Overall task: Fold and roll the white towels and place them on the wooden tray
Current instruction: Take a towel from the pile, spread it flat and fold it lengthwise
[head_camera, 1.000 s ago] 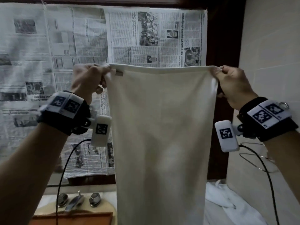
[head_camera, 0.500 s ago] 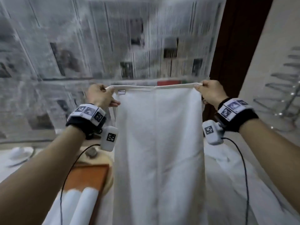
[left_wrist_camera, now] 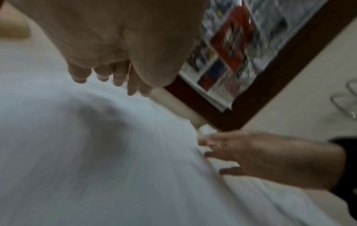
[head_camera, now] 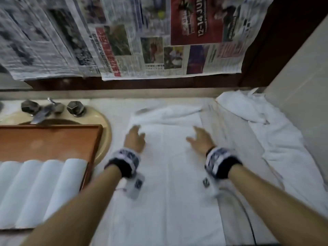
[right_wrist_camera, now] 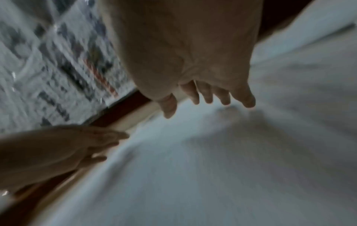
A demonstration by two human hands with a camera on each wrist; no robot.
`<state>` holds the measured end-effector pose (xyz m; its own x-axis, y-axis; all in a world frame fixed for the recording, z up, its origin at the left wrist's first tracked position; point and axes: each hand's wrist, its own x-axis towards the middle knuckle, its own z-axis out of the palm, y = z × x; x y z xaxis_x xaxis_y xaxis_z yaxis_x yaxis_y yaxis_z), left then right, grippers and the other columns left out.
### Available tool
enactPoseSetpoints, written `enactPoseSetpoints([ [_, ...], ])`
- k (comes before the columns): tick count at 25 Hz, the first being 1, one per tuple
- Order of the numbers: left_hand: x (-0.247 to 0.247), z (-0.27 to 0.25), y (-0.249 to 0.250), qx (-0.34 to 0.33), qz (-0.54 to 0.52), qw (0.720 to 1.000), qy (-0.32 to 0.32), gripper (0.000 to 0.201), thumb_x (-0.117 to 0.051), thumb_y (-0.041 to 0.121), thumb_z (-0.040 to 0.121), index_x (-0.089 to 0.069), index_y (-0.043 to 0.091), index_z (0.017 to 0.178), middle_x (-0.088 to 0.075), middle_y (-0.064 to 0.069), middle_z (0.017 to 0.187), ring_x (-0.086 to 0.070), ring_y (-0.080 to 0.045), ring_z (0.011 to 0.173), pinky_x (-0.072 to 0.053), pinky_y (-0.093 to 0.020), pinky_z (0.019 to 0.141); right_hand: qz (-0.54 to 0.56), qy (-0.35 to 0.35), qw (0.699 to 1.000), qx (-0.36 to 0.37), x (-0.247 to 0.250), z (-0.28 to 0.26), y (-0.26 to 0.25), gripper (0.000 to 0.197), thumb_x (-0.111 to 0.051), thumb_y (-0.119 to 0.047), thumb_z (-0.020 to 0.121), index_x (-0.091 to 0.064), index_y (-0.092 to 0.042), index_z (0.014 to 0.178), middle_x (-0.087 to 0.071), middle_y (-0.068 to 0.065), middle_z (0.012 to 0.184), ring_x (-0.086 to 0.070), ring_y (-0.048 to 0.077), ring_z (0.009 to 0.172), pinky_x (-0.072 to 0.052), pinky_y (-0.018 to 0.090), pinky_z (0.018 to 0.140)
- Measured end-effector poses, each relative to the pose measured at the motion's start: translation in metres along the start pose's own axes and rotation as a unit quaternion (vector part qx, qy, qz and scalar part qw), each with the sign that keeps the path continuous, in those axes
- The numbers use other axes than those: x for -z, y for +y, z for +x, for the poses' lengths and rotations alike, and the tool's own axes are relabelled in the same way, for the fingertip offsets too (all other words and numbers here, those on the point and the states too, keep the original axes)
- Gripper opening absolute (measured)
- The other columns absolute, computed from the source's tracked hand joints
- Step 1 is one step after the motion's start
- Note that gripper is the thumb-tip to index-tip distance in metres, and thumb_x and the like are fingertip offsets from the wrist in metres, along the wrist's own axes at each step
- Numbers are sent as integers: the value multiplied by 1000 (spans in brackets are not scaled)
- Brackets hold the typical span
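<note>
A white towel (head_camera: 168, 183) lies flat and lengthwise on the counter in front of me. My left hand (head_camera: 135, 137) and right hand (head_camera: 199, 137) hover just over its far part, fingers spread and holding nothing. The left wrist view shows the left hand (left_wrist_camera: 108, 76) with straight fingers above the towel (left_wrist_camera: 96, 152), and the right wrist view shows the right hand (right_wrist_camera: 208, 97) the same way over the cloth (right_wrist_camera: 212, 168). A wooden tray (head_camera: 53, 142) at the left holds several rolled white towels (head_camera: 40, 190).
More loose white towels (head_camera: 257, 121) are heaped at the back right against a pale wall. A sink with metal taps (head_camera: 51, 109) sits behind the tray. Newspaper (head_camera: 142, 41) covers the mirror behind the counter.
The towel was held up by its top corners in both hands; now it lies flat on the counter and both hands have let go. The head view has tilted down.
</note>
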<state>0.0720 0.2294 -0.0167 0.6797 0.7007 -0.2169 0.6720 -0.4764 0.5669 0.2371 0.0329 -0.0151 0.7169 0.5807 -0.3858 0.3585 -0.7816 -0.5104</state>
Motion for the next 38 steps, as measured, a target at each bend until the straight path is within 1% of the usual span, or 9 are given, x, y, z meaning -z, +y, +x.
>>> enactPoseSetpoints([
  [4, -74, -29, -34, -46, 130, 983, -118, 60, -35, 29, 103, -8, 16, 155, 8, -3, 162, 8, -28, 149, -1, -47, 118, -106, -59, 991, 49, -79, -23, 31, 67, -36, -36, 103, 3, -19, 155, 21, 1, 160, 20, 21, 147, 10, 47, 117],
  [7, -63, -16, -24, -38, 120, 985, -119, 61, -30, 32, 104, -1, 18, 155, 14, -2, 162, 14, -26, 148, 5, -47, 119, -113, -45, 992, 30, -62, -10, 27, 65, -33, -33, 104, 5, -17, 155, 22, -1, 160, 21, 19, 147, 12, 52, 116],
  [12, -76, -58, -5, -128, 118, 963, -205, 57, -14, 41, 105, 8, 24, 154, 21, 4, 159, 21, -16, 146, 14, -41, 117, -214, -98, 958, 163, -85, -43, 15, 64, -24, -40, 104, 12, -21, 154, 25, -8, 158, 23, 12, 145, 11, 62, 113],
  [17, -44, -64, -70, 104, 159, 977, -95, 62, -14, 46, 103, 10, 22, 155, 24, -1, 159, 23, -23, 146, 11, -51, 118, -196, -35, 974, -107, -58, -55, 47, 71, -18, -50, 101, 17, -15, 152, 29, -3, 157, 25, 20, 145, 13, 67, 110],
  [21, -83, -123, -26, -96, 144, 964, -200, 57, -14, 42, 104, 8, 25, 155, 22, 3, 160, 22, -19, 146, 13, -45, 116, -216, -133, 958, 137, -119, -122, 9, 64, -21, -39, 104, 19, -21, 151, 28, -8, 157, 26, 16, 144, 8, 66, 112],
  [26, -39, -125, -101, 100, 171, 976, -89, 62, -13, 45, 101, 6, 23, 155, 20, -2, 160, 19, -27, 147, 9, -53, 118, -163, -34, 974, -151, -80, -114, 63, 65, -19, -41, 103, 16, -20, 153, 26, -9, 158, 24, 23, 145, 9, 71, 108],
  [30, -87, -183, -57, -163, 144, 963, -161, 75, 9, 54, 87, 8, 22, 155, 20, 3, 159, 18, -18, 147, 6, -49, 120, -211, -97, 963, 135, -139, -162, 22, 60, -20, -34, 105, 11, -20, 154, 23, -9, 159, 23, 16, 146, 5, 65, 113],
  [35, -62, -172, -103, 17, 203, 975, -92, 61, -12, 40, 102, 10, 17, 154, 20, -2, 160, 19, -22, 147, 14, -50, 116, -217, -8, 972, -93, -113, -159, 64, 62, -18, -39, 103, 13, -18, 153, 23, -7, 159, 24, 21, 146, 14, 69, 106],
  [38, -96, -194, -61, -109, 153, 975, -121, 59, -14, 35, 104, 8, 12, 154, 18, -4, 161, 17, -20, 148, 11, -51, 118, -225, -32, 972, 64, -154, -176, 28, 60, -18, -35, 103, 9, -16, 154, 20, -5, 160, 23, 19, 146, 12, 67, 111],
])
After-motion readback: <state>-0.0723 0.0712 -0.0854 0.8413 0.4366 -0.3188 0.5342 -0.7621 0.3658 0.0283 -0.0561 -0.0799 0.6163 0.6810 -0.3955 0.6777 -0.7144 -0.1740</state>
